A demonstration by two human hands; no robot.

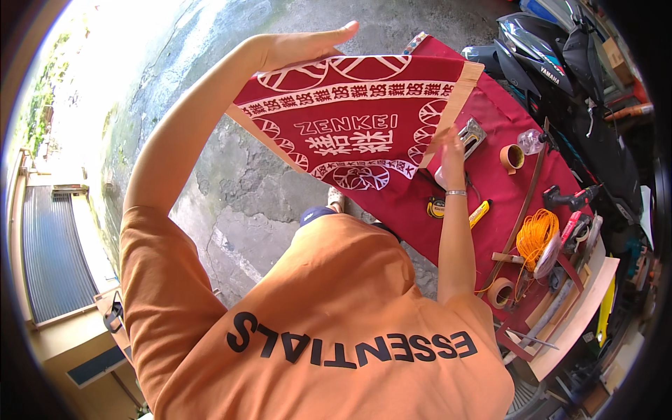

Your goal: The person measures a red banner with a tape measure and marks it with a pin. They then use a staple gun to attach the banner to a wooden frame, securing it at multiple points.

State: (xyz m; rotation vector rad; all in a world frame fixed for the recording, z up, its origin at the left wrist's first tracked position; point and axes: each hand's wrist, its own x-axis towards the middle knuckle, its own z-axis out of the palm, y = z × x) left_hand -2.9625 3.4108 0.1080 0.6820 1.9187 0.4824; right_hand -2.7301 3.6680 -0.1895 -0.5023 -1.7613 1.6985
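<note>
In front of me is a red cloth panel with white printed patterns and pale wooden strips along its two sides. It is tilted up off the red-covered table. My left hand is at its far left edge, thumb stretched out and the other fingers partly hidden behind the panel. My right hand grips the wooden strip on the right side, its fingertips partly hidden. Just right of that hand lies a metal staple gun. A yellow and black tape measure and a yellow utility knife lie near my right wrist.
On the red table cover are a tape roll, a second tape roll, a bundle of orange cord and a cordless drill. A dark motorcycle stands beyond. Bare concrete floor spreads to the left.
</note>
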